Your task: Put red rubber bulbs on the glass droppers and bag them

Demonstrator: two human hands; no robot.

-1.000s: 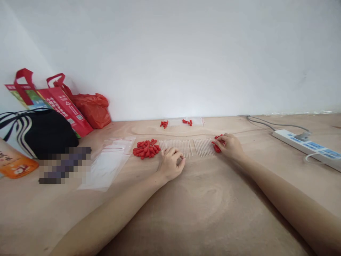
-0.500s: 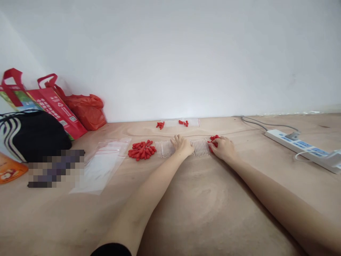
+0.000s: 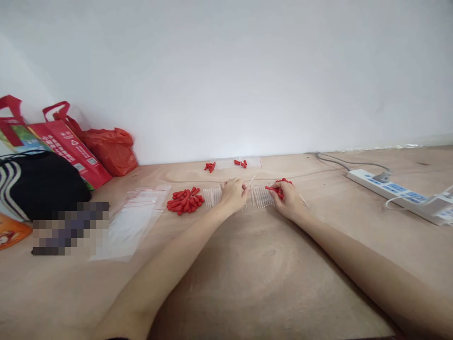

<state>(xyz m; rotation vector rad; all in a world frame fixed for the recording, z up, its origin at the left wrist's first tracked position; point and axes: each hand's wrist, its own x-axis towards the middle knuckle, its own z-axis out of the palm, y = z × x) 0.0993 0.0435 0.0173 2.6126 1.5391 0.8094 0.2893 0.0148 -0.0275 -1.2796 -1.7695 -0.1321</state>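
Pinched in my left hand [image 3: 233,194] is a thin, pale see-through tube [image 3: 252,181], tilted up to the right. My right hand [image 3: 288,200] grips a red rubber bulb [image 3: 272,188], its narrow end pointing left towards the tube but apart from it. Rows of similar thin tubes [image 3: 262,196] lie side by side on the table, partly hidden by my left hand. A heap of red bulbs [image 3: 185,200] with rounded ends sits left of the rows. More red bulbs [image 3: 284,181] lie behind my right hand, partly covered by it.
Clear zip bags [image 3: 132,222] lie flat at the left. Near the wall are small groups of red bulbs [image 3: 210,167] and another clear bag [image 3: 255,162]. A black bag [image 3: 46,184] and red bags [image 3: 113,148] stand far left. A power strip [image 3: 396,191] with cables lies right.
My left hand has lifted a tube from the rows and holds it raised. My right hand has drawn away from the right-hand bulbs, slightly nearer, with one red bulb showing in its fingers.
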